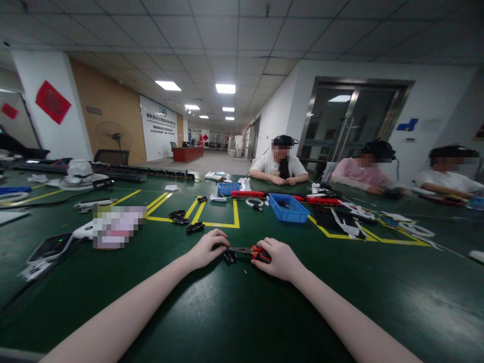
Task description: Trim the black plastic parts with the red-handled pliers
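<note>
My right hand is wrapped round the red and black handles of needle-nose pliers. The jaws point left and reach a small black part just above the green table. My left hand pinches that part from the left, its fingertips close to the jaw tips. Whether the jaws grip the part is too small to tell. Beyond my left hand lie several similar black parts on the table.
A blue bin with something dark inside stands ahead to the right, a smaller blue bin behind. Red strips lie between them. At left are a phone-like device and a white domed object. Several people sit across the table.
</note>
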The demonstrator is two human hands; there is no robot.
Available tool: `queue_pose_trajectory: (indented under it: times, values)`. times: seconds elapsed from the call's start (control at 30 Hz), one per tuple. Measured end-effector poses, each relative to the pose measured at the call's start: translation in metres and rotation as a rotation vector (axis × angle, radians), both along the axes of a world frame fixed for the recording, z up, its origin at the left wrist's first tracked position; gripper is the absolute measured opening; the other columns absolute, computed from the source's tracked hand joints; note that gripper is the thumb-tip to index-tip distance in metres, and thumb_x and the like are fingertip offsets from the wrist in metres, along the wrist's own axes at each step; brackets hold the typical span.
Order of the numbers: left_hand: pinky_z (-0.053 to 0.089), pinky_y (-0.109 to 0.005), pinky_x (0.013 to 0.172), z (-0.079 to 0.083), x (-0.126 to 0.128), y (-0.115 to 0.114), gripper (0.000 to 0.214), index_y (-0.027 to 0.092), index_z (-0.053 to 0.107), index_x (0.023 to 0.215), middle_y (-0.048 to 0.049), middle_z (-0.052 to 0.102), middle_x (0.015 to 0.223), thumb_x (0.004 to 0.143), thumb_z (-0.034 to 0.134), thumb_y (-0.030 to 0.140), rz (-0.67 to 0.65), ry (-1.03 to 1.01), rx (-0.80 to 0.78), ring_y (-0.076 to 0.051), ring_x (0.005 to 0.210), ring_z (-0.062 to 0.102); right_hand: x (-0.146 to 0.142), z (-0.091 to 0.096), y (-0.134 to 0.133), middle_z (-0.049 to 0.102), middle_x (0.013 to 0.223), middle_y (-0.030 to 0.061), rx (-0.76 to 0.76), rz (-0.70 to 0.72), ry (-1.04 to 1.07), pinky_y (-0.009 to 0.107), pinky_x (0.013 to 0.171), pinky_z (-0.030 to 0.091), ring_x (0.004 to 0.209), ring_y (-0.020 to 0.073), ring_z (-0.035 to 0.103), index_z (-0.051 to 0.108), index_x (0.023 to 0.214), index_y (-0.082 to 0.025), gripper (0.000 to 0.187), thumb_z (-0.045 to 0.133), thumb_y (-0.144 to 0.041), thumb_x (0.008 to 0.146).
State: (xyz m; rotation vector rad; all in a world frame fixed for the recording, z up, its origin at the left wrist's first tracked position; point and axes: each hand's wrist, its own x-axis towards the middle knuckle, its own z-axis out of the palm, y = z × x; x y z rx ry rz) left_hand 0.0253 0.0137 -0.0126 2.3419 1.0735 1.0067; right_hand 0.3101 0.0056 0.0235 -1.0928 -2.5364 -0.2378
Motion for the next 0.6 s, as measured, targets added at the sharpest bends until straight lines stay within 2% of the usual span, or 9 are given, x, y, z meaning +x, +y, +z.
queue_pose_trajectory:
  times: [0.23,0.4,0.5,0.6]
  values:
    - [0.047,-0.037,0.098,0.004,0.003,-0.003,0.019,0.019,0.07,0.1,-0.0085,0.063,0.11,0.094,0.052,0.021,-0.02,0.05,0.044,-0.021,0.105,0.059,0.0,0.001,0.0,0.065,0.091,0.005,-0.012,-0.008,-0.005,0.031,0.067,0.047,0.079,0.0189,0.061,0.061,0.097,-0.021,0.031,0.063,-0.049,0.083]
    - [0.047,-0.035,0.097,0.013,0.006,-0.013,0.025,0.02,0.069,0.103,-0.0078,0.063,0.113,0.096,0.049,0.034,-0.005,0.112,0.018,-0.021,0.104,0.061,0.0,0.001,-0.001,0.064,0.091,0.0052,-0.012,-0.015,-0.003,0.031,0.068,0.047,0.08,0.0196,0.061,0.061,0.096,-0.021,0.03,0.064,-0.048,0.082]
    - [0.042,-0.04,0.102,0.016,0.01,-0.018,0.028,0.021,0.066,0.106,-0.0068,0.065,0.114,0.09,0.059,0.043,0.036,0.163,0.042,-0.024,0.107,0.06,0.0,0.003,-0.002,0.065,0.091,0.005,-0.012,-0.012,-0.003,0.031,0.068,0.047,0.081,0.0194,0.061,0.061,0.096,-0.022,0.029,0.065,-0.047,0.082]
    - [0.039,-0.044,0.105,0.015,0.014,-0.021,0.04,0.021,0.061,0.11,-0.007,0.067,0.111,0.079,0.072,0.043,0.087,0.166,0.064,-0.027,0.107,0.06,-0.001,0.004,-0.003,0.065,0.091,0.0048,-0.012,-0.002,-0.008,0.031,0.068,0.047,0.08,0.0194,0.061,0.062,0.096,-0.022,0.029,0.065,-0.046,0.081]
